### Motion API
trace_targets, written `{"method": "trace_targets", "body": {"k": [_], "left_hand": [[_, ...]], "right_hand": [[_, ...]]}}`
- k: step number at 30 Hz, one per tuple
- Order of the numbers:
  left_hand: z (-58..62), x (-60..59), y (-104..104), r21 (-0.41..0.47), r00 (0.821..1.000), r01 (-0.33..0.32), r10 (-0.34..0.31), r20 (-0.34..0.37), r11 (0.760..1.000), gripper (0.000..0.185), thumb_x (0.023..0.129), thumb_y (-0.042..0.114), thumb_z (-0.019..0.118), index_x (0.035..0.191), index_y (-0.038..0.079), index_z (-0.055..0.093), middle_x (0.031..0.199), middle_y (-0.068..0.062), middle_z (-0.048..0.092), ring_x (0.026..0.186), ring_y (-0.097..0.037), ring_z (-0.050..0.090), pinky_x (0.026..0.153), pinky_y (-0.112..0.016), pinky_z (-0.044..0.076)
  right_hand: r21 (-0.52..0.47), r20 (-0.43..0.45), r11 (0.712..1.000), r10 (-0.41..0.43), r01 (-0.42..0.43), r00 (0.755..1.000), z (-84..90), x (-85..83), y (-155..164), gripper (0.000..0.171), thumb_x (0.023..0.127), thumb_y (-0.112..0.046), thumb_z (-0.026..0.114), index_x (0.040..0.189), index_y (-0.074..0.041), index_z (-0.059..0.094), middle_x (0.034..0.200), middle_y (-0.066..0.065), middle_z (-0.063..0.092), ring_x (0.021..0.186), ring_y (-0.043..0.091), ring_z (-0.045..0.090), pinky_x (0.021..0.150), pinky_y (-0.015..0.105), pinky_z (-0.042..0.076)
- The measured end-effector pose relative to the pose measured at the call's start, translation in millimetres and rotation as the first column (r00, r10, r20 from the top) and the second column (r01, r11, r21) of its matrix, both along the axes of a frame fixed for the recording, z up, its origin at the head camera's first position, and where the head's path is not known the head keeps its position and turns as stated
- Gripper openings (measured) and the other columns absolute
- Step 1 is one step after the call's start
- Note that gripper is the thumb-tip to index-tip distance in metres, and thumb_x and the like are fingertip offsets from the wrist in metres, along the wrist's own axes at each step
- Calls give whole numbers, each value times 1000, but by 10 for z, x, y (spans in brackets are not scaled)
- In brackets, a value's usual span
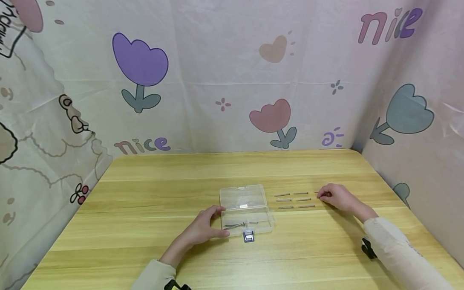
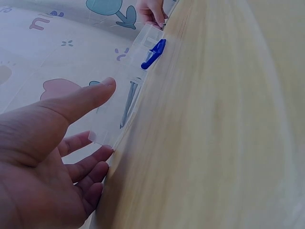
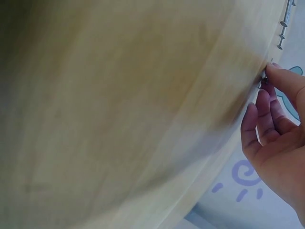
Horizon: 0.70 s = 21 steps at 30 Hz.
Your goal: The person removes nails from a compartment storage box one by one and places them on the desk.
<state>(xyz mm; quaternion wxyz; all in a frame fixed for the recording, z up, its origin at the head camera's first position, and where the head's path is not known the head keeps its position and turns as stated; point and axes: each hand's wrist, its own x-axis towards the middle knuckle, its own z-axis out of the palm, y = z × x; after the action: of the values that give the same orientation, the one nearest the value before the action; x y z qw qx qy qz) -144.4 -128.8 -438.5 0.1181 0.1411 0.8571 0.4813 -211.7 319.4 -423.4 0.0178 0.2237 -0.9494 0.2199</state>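
**A:** Where is the left hand (image 1: 202,229)?

**B:** At nine o'clock of the clear plastic box (image 1: 245,210), which lies open near the middle of the wooden counter (image 1: 143,250). The left wrist view shows the thumb lying along the box's near corner and the fingers (image 2: 88,164) loosely spread, their tips touching its side wall. They are nearly straight and do not wrap around the box.

**A:** What is in the box?

**B:** A few steel nails (image 1: 235,225) lie in the front tray. The lid is folded back toward twelve o'clock. A blue latch (image 1: 249,236) sticks out at six o'clock.

**A:** And the right hand (image 1: 339,197)?

**B:** It rests on the counter at three o'clock of the box, well apart from it. The right wrist view shows the thumb and fingers (image 3: 259,121) pressed together at the tips, pinching one nail (image 1: 318,193) against the counter. Most of that nail is hidden by the hand.

**A:** Are there other nails?

**B:** Yes. Six loose nails (image 1: 294,200) lie between the box and the right hand, in three rows of two. All lie flat, pointing from nine to three o'clock. The pinched one lies in line with the farthest row, at its three o'clock end.
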Motion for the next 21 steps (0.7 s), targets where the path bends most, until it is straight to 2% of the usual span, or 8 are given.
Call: {"method": "trace_targets", "body": {"k": [5, 21], "left_hand": [[-5, 2, -4, -1, 1000, 0, 0, 1, 1000, 70, 73, 25, 86, 132, 6, 52, 128, -14, 53, 120, -35, 45, 101, -55, 35], [-10, -4, -9, -1, 1000, 8, -8, -5, 1000, 70, 73, 26, 85, 132, 6, 52, 126, -12, 53, 119, -34, 45, 100, -54, 36]], "right_hand": [[-9, 3, 1000, -7, 7, 1000, 11, 18, -15, 7, 84, 3, 69, 84, -4, 70, 79, 0, 64, 73, 12, 54, 66, 33, 47], [-27, 19, 1000, -5, 5, 1000, 35, 23, 7, 6, 83, 2, 71, 87, -1, 70, 81, 3, 65, 73, 12, 56, 66, 31, 48]]}}
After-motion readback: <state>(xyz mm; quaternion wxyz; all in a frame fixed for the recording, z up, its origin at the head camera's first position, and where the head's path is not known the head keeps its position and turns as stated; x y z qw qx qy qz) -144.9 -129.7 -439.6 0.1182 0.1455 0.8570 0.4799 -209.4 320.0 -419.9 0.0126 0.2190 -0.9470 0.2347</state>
